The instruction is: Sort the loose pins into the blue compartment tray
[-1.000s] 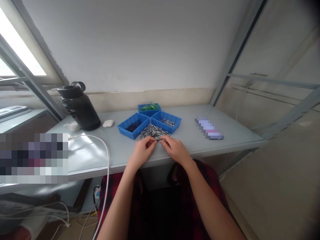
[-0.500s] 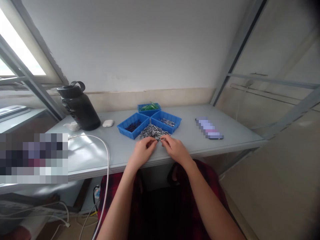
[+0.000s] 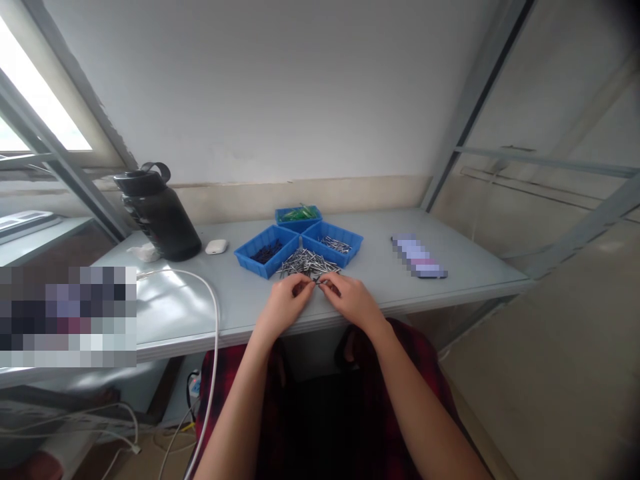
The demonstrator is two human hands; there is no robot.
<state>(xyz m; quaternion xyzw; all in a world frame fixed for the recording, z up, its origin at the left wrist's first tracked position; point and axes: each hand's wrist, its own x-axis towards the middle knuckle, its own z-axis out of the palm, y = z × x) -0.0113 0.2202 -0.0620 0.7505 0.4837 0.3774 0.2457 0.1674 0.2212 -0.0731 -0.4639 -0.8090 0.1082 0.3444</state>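
Pinching a small dark piece (image 3: pixel 317 282) between the fingertips of left hand (image 3: pixel 285 299) and right hand (image 3: pixel 351 297), at mid front edge of the desk (image 3: pixel 373 260). Facing, just beyond, a loose heap of shiny, thin metal rods (image 3: pixel 306 262), hemmed in by blue plastic bins (image 3: pixel 257 265) with angular walls. Flanked by a smooth dark bottle (image 3: pixel 163 219) near the back left corner, a rounded white case (image 3: pixel 217 247) and, toward the right edge, a flat, blurred-out slab (image 3: pixel 419 257).

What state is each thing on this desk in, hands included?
Left hand: pinched on a small piece.
Right hand: pinched on it too.
Metal pins: heaped loose.
Left bin: open, partly filled.
Right bin: open, partly filled.
Back bin: open, holding green pieces.
Black bottle: upright, lid on.
White case: shut.
Phone: lying flat.
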